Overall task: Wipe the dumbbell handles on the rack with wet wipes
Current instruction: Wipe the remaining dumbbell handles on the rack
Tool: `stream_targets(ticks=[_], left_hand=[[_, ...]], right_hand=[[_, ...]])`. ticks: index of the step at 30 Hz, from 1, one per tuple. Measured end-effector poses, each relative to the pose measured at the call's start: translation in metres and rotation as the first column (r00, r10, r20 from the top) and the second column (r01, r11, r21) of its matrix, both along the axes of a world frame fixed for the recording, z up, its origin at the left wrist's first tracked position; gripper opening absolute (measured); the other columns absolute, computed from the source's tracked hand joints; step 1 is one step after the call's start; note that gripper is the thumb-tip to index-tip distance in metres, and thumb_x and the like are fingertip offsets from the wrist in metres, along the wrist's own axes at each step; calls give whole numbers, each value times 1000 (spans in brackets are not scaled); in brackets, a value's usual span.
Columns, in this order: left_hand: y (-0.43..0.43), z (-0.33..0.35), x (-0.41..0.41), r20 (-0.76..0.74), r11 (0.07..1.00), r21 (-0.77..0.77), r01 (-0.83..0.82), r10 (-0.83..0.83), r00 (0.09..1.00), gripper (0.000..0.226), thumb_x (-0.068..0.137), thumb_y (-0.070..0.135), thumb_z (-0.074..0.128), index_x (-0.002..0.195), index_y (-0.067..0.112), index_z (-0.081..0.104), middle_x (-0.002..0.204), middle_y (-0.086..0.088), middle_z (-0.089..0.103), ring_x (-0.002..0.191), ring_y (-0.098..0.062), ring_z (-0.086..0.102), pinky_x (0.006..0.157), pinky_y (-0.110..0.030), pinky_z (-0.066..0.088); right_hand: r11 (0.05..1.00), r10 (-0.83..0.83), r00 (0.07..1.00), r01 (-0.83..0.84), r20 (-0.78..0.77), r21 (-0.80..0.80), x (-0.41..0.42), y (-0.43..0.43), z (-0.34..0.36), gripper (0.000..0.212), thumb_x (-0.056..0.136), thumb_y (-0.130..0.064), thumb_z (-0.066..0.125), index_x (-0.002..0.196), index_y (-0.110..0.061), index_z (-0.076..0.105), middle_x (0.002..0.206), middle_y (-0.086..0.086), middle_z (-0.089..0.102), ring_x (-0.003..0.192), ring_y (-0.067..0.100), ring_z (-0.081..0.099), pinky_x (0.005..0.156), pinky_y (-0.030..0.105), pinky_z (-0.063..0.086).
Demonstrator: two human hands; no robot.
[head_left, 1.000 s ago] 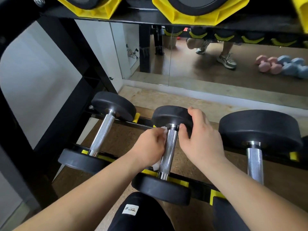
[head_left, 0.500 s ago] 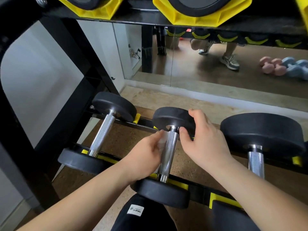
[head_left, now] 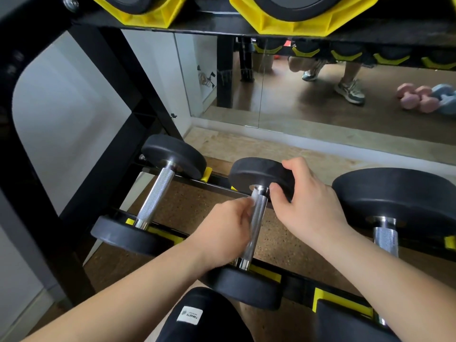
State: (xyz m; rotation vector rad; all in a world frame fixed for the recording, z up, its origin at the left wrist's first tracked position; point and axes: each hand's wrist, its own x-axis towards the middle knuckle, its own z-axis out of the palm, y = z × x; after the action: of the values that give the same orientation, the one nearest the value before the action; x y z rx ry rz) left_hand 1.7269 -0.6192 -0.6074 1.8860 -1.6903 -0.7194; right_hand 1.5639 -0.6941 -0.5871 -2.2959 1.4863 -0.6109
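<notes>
Your left hand point(head_left: 222, 228) has slid a little nearer along the bar since a second ago, while your right hand point(head_left: 308, 206) has kept its place on the far head.

The black rack point(head_left: 103, 193) fills the left side and carries yellow cradles on its rails, with a mirror point(head_left: 320, 99) standing behind it at the far side. On the lower tier the large dumbbell point(head_left: 399, 193) lies at the right. The middle dumbbell point(head_left: 254, 171) lies just left of it, and the left dumbbell point(head_left: 158, 191) sits farthest left. All three point from near to far across the two rails.

Your right hand grips the rim of the middle dumbbell's far head, thumb on its near face and fingers curled over the top. Your left hand is closed against the left side of that dumbbell's handle point(head_left: 255, 230), about midway along. It pinches the wet wipe point(head_left: 249, 201), of which only a white edge shows at your fingertips, touching the knurled steel.
</notes>
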Motion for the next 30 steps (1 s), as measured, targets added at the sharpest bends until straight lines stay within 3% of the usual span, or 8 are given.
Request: stream_targets(ticks=[4,9,12,15,20,23,26,30], left_hand=[[26,8,28,-8,994,72,79,-78,997,22,106,20,47,96,22,67,81,7,68,77,-5,62,71,-19,47],[0,-2,51,87,975,102,-198,190,978,26,103,17,43,91,13,65,86,-6,70,81,-25,66,76,-41,55],[-15,-2,17,-129,986,147,-80,99,987,28,107,27,45,94,14,66,84,-4,71,72,-22,65,73,-39,58],[-9,-1,2,-85,996,92,19,-11,996,27,99,25,44,107,17,69,96,-1,74,91,-24,68,85,-36,55],[32,15,29,-85,982,95,160,-152,985,24,108,18,47,102,24,69,86,9,70,84,-3,65,80,-23,52],[23,14,44,-44,995,96,-2,6,999,29,106,16,46,89,25,69,78,5,69,70,-6,64,66,-22,53],[-8,3,46,-52,973,129,-191,199,979,26,103,15,42,100,17,68,91,-8,72,79,-25,71,75,-42,62],[-6,2,3,-3,992,100,80,-80,997,27,100,12,45,115,17,67,102,-5,74,91,-22,69,88,-41,55]], right_hand=[[999,29,999,-30,-20,-22,-2,-3,-2,38,102,-41,52,134,-25,39,132,-1,60,108,27,64,84,40,50],[998,34,998,-37,-60,-48,4,-2,-4,55,104,-53,36,153,-30,33,149,-3,50,133,24,51,105,42,41],[999,42,999,-42,23,15,5,-2,-9,57,105,-53,34,158,-36,26,152,-5,42,139,26,42,110,45,39],[996,54,997,-57,50,75,3,-3,-16,59,105,-53,35,160,-43,14,153,-6,31,143,28,32,112,47,35],[993,44,994,-54,102,103,11,-2,-26,67,102,-59,33,160,-44,3,145,-11,19,143,18,18,114,46,31],[996,35,990,-46,137,82,13,-2,-30,65,102,-59,31,160,-44,5,143,-13,19,142,18,18,113,45,32],[996,33,990,-45,139,83,12,-2,-31,63,102,-59,30,159,-45,7,144,-12,19,141,18,20,111,44,32],[996,34,991,-43,130,72,10,-3,-30,63,103,-56,32,160,-43,8,144,-9,22,141,21,23,110,44,34]])
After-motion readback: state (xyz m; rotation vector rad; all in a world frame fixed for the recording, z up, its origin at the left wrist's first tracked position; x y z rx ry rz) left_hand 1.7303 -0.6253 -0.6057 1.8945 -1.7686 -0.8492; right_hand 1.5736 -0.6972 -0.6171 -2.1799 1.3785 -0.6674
